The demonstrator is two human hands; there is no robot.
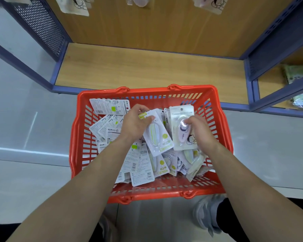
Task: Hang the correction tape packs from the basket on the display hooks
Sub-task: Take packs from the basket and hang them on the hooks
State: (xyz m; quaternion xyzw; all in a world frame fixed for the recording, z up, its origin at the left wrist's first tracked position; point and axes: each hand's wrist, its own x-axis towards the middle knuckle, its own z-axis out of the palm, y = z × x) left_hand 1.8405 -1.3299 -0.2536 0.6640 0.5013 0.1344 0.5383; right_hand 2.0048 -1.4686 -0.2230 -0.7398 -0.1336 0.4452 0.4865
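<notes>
Field note, remote feed. A red slatted plastic basket [147, 92] sits on the pale grey floor [33, 123], and I take it as my reference. Inside it lies a loose heap of white carded correction tape packs [142, 165], some face up, many showing their printed backs. Over the middle of the basket, the left hand [135, 124] grips a white card pack with a green-striped oval dispenser [158, 137]. Its fingers curl over the card's top edge and the pack is tilted, lower end down over the heap. Just right of that, the right hand [200, 131] pinches a white card pack with a lilac dispenser and a cartoon figure [181, 119], thumb pressed on the blister. This card stands nearly upright, hang hole toward the basket's far rim. The two held packs sit side by side; I cannot tell whether their edges touch. Beyond the far rim is a light wooden shelf base [147, 69] in a blue metal frame, with a perforated blue side panel [42, 25] off to the far left. Further beyond, at the top of my view, several carded packs [73, 6] hang against the wooden back panel; I cannot make out the hooks. Below the near rim, toward its right end, is a grey shoe [206, 212].
</notes>
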